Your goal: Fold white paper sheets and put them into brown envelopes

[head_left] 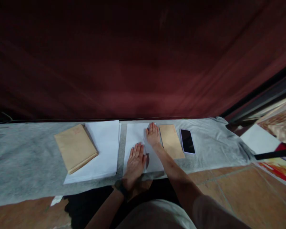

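A white sheet of paper [135, 133] lies in front of me on a grey cloth. My left hand [135, 160] rests flat on its lower left part, fingers stretched out, a dark band round the wrist. Farther up, at the sheet's upper right, my right hand [153, 135] also presses flat with the fingers extended. Just right of that hand lies a single brown envelope [172, 141]. To the left, a stack of brown envelopes [76, 148] sits askew on a pile of white paper [105, 146].
A phone [187, 141] with a pale purple edge lies right of the single envelope. The grey cloth [212, 143] covers a long narrow surface against a dark red drape [138, 70]. Tiled floor [248, 187] and a dark metal frame [259, 98] show at the right.
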Available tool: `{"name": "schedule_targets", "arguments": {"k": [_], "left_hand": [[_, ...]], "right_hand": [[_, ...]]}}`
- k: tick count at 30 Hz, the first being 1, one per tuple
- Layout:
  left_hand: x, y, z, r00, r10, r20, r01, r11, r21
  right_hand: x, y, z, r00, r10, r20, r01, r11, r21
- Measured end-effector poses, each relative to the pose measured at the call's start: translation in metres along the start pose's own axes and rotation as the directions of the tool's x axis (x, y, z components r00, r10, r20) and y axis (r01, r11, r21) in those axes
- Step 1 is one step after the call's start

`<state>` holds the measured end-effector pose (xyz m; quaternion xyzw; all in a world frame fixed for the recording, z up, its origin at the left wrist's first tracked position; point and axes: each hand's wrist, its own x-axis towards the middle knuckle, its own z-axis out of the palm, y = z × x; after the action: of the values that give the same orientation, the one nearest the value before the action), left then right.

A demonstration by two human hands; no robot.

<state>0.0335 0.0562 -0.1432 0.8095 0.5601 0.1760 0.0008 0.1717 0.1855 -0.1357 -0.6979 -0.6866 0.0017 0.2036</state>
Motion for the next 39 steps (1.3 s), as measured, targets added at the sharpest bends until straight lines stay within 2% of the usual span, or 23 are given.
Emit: {"name": "schedule_targets", "arguments": {"k": [3,7,10,12,18,24,34,39], "left_hand": [[-0.023,0.008,0.003,1.0,-0.001,0.001,0.001,1.0,0.016],[-0.028,-0.001,0.002,0.998,0.067,0.011,-0.068,0.997,0.036],[-0.032,-0.005,-0.003,0.998,0.062,0.02,-0.063,0.996,0.059],[-0.036,-0.005,-0.007,0.999,0.021,0.025,-0.023,0.997,0.068],[-0.054,-0.007,-0.016,0.998,-0.055,0.005,0.055,0.998,0.028],[-0.076,-0.009,-0.026,0.998,-0.064,-0.029,0.064,0.998,0.008],[-0.101,-0.021,-0.034,1.0,0.009,-0.005,-0.009,0.999,0.038],[-0.087,-0.015,-0.042,1.0,0.001,0.023,-0.002,1.0,0.025]], "right_hand": [[-0.024,-0.018,-0.01,0.998,-0.008,0.061,0.004,0.998,0.065],[-0.093,-0.041,-0.017,0.962,-0.233,0.144,0.206,0.961,0.183],[-0.139,-0.037,-0.025,0.942,-0.304,0.139,0.279,0.944,0.178],[-0.157,-0.025,-0.032,0.944,-0.308,0.116,0.292,0.947,0.137],[-0.18,0.019,-0.051,0.924,-0.372,0.086,0.369,0.928,0.051],[-0.202,0.046,-0.064,0.922,-0.38,0.076,0.379,0.925,0.023],[-0.214,0.06,-0.077,0.933,-0.336,0.132,0.343,0.938,-0.039],[-0.208,0.055,-0.078,0.943,-0.309,0.125,0.307,0.951,0.034]]}}
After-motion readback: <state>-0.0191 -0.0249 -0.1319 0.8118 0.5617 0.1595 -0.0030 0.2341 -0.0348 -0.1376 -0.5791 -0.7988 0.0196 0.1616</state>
